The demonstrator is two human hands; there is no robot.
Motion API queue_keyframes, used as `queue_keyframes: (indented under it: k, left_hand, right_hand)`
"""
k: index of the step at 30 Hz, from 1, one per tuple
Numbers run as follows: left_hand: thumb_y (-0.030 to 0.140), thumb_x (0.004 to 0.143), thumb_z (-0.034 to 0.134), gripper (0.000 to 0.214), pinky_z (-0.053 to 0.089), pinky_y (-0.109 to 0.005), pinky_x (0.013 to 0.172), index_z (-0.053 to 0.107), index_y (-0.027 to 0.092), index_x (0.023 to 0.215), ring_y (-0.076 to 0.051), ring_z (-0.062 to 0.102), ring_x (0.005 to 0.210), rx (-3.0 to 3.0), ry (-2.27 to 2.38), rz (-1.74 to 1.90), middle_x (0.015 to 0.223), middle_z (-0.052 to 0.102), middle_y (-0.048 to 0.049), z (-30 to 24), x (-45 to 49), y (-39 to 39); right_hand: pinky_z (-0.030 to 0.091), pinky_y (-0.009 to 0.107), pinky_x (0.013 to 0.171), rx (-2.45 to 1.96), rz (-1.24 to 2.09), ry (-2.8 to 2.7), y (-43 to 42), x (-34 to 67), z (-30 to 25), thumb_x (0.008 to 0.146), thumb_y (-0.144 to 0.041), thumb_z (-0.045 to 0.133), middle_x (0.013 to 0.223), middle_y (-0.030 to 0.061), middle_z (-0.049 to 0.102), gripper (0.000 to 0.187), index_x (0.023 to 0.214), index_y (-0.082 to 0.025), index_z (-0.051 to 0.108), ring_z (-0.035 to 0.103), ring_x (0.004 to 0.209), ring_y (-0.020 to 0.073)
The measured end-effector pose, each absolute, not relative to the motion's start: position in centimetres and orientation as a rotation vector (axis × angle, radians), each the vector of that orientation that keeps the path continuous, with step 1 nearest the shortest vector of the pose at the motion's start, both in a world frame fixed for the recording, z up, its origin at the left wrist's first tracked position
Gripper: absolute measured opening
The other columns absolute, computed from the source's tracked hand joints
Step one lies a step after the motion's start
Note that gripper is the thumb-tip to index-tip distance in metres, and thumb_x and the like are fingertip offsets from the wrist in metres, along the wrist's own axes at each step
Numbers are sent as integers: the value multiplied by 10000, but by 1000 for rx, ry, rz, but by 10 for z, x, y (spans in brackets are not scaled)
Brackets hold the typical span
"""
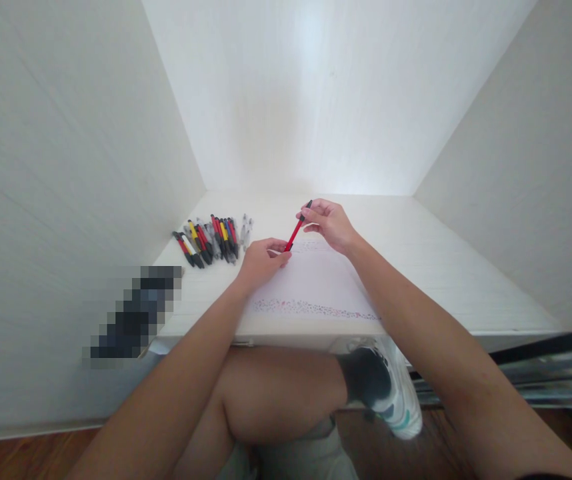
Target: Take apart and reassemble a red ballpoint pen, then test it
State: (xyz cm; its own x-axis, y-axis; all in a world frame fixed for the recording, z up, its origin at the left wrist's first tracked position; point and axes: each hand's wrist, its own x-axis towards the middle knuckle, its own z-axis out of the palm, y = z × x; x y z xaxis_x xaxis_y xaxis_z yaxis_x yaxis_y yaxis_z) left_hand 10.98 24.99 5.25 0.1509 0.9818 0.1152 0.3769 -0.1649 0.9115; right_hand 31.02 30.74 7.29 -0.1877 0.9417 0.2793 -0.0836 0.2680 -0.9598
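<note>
A red pen (pixel 295 233) with black ends is held at a slant above the far part of a white sheet of paper (pixel 316 280). My left hand (pixel 263 259) pinches its lower end between thumb and fingers. Around the upper black end, the fingers of my right hand (pixel 333 223) are closed. Small coloured marks run along the sheet's near edge, and faint lines of writing show near its far edge. To the left of my left hand lies a group of pens (pixel 211 240) in red, yellow, black, white and clear.
The white desk (pixel 441 267) is boxed in by pale panels at the left, back and right. A pixelated dark object (pixel 139 313) sits at its left edge. Below the front edge are my crossed leg and a white shoe (pixel 401 393).
</note>
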Motion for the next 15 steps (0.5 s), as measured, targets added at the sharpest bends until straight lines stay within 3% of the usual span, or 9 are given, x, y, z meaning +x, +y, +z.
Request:
queue_keyframes:
  k: [7, 10, 12, 14, 15]
  left_hand:
    - [166, 844, 739, 150, 556, -262, 652, 756, 142, 991, -152, 699, 672, 1639, 1318, 1018, 886, 763, -82, 50, 111, 251]
    - [192, 890, 708, 119, 555, -260, 640, 758, 129, 979, -154, 689, 650, 1613, 1339, 1009, 774, 742, -67, 55, 113, 249]
    - [199, 905, 694, 110, 552, -259, 636, 759, 127, 956, -154, 679, 636, 1574, 1351, 1014, 719, 724, -58, 57, 115, 247]
    - [209, 907, 692, 112, 544, -257, 623, 759, 129, 948, -149, 666, 620, 1531, 1340, 1027, 701, 716, -56, 58, 117, 246]
    - [221, 908, 692, 121, 538, -255, 613, 759, 130, 951, -146, 659, 613, 1514, 1319, 1035, 708, 718, -58, 57, 118, 246]
  right_hand:
    - [569, 280, 698, -817, 1129, -1481, 304, 301, 71, 823, -381, 774, 945, 66, 746, 224, 883, -195, 665, 690, 834, 157]
    - [573, 295, 675, -876, 1038, -1428, 303, 299, 73, 833, -402, 756, 941, 60, 749, 425, 1201, -223, 640, 681, 761, 158]
    - [572, 302, 661, -926, 931, -1432, 302, 300, 73, 868, -424, 715, 936, 40, 745, 640, 1449, -273, 497, 666, 705, 155]
    - [570, 308, 681, -961, 791, -1533, 301, 301, 72, 923, -410, 641, 961, 28, 739, 649, 1531, -318, 430, 661, 701, 154]
    - [570, 315, 709, -968, 712, -1622, 302, 301, 70, 943, -374, 607, 996, 32, 738, 587, 1512, -325, 473, 664, 725, 157]
